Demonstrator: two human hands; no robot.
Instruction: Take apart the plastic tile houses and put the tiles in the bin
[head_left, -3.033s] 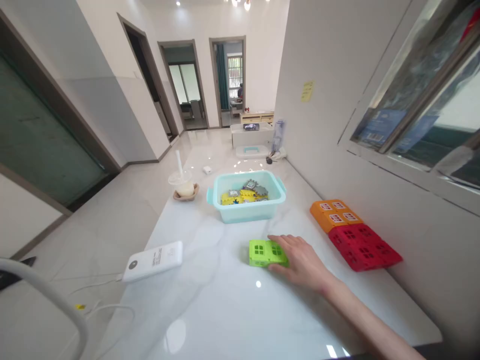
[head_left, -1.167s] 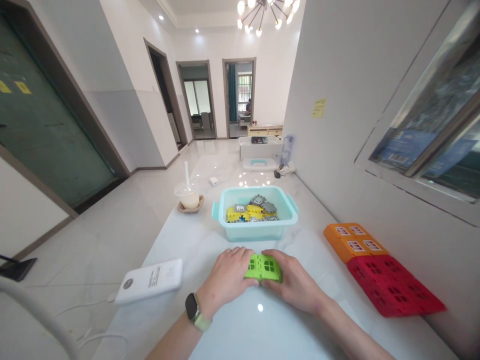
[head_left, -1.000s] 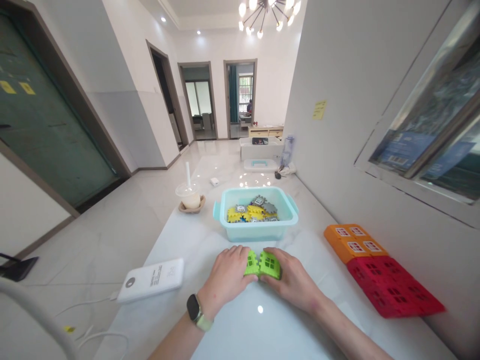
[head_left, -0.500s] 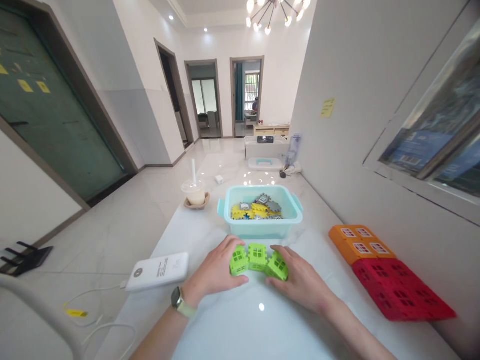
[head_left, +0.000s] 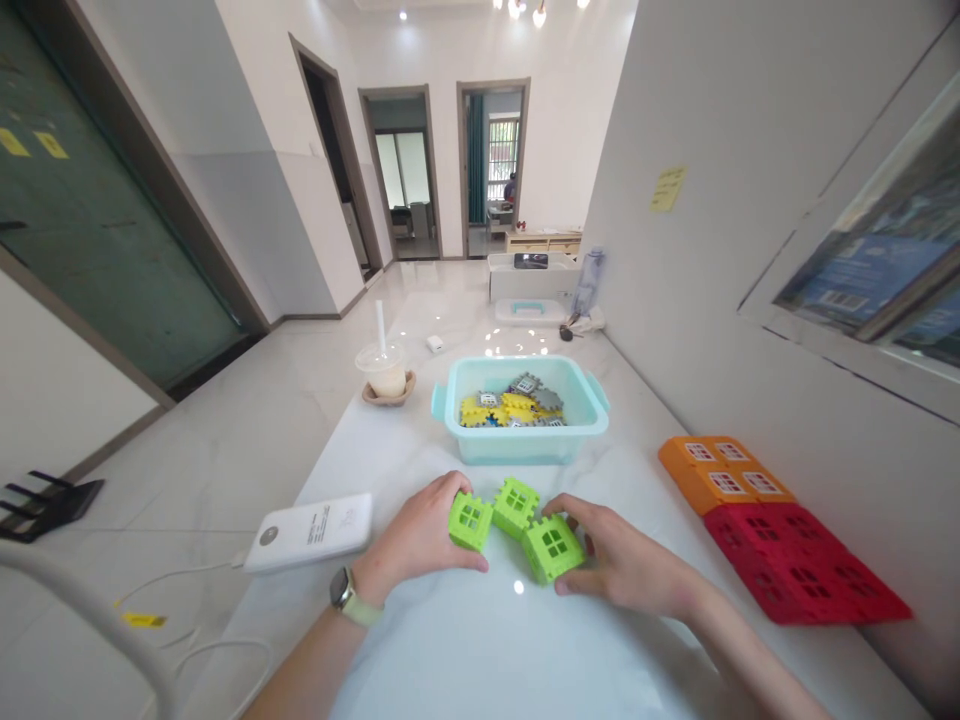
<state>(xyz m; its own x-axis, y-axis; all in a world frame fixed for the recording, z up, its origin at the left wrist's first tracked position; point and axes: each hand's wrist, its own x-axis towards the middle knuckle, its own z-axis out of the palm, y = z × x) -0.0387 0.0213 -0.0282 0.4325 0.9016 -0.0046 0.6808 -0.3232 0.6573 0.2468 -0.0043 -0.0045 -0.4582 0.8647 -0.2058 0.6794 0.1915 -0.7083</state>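
Observation:
Lime-green foam building panels (head_left: 516,507) with window cut-outs lie on the white marble table (head_left: 465,660), joined in a bent chain of 3 sections. My left hand (head_left: 420,525) grips the left section (head_left: 471,520) from the side. My right hand (head_left: 622,552) curls around the right section (head_left: 553,548), its fingertips on the panel's upper edge and far side. The middle section stands free between my hands. A watch (head_left: 343,590) sits on my left wrist.
A pale turquoise plastic bin (head_left: 520,440) holds yellow and grey foam pieces just ahead of my hands. Orange panels (head_left: 720,478) and red panels (head_left: 787,565) lie at the right by the wall. A white power bank (head_left: 309,533) lies left; a drink cup (head_left: 384,370) stands beyond it.
The green block has opened from a compact folded shape into a chain of 3 sections. My hands have spread apart with it, and the camera view has shifted slightly.

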